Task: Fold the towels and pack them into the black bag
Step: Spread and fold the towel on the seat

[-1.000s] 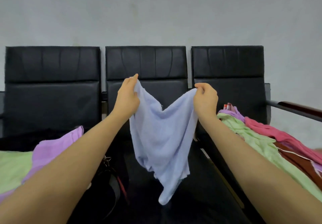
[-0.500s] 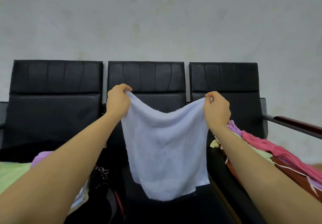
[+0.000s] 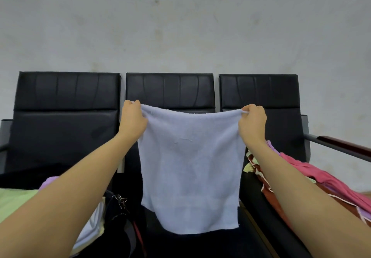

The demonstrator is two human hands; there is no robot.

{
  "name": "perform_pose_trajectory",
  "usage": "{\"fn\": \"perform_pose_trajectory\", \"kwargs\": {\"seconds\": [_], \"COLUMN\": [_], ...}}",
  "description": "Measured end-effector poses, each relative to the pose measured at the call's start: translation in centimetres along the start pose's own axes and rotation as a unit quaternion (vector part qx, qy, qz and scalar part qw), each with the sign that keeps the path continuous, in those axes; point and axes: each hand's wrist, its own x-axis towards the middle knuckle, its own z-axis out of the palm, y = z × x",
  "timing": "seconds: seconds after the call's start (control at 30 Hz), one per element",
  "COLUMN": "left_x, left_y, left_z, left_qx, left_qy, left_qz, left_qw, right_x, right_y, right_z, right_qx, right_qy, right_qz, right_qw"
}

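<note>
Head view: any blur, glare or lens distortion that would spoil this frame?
Head view: soft, even light, no glare; wide-angle stretch enlarges the forearms at the bottom corners; the pale blue towel and both hands, left and right, stay reasonably sharp.

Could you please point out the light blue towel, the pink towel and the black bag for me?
light blue towel (image 3: 189, 167), head view, middle of the hanging cloth.
pink towel (image 3: 313, 171), head view, top of the right-hand pile.
black bag (image 3: 118, 219), head view, its dark side below the metal clip.
</note>
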Motion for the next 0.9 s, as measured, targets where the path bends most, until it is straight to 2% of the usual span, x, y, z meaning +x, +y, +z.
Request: {"fn": "perform_pose_trajectory", "kwargs": {"seconds": [0.07,0.17,0.27,0.4,0.5,0.6,0.7,0.77,0.9], "left_x": [0.3,0.6,0.2,-0.8,-1.1,-1.2,-1.1,-0.9,-0.9], "left_y": [-0.4,-1.0,-0.8,-0.4,-0.7,-0.9,-1.1,-1.1,-0.8], "left_z": [0.1,0.4,0.6,0.7,0.9,1.1,1.2,1.3,1.2], "left_qx": [0.013,-0.013,-0.044,-0.095,-0.125,-0.126,-0.148,-0.163,-0.160], "left_qy": [0.029,0.066,0.073,0.081,0.091,0.093,0.093,0.091,0.110], "left_qz": [0.004,-0.016,-0.048,-0.081,-0.110,-0.101,-0.105,-0.130,-0.151], "left_qw": [0.999,0.998,0.995,0.989,0.982,0.982,0.979,0.974,0.969], "right_x": [0.3,0.7,1.0,0.7,0.4,0.5,0.6,0.4,0.5], "right_y": [0.1,0.4,0.5,0.4,0.7,0.7,0.7,0.7,1.2], "right_z": [0.0,0.1,0.2,0.4,0.6,0.4,0.2,0.2,0.4], "right_qx": [-0.002,0.005,0.102,0.225,0.252,0.224,0.089,0.026,0.029], "right_qy": [0.019,0.033,0.039,0.085,0.085,0.013,-0.043,-0.034,0.010], "right_qz": [-0.009,0.025,0.090,0.172,0.196,0.174,0.104,0.060,0.043], "right_qw": [1.000,0.999,0.990,0.955,0.944,0.959,0.990,0.997,0.999]}}
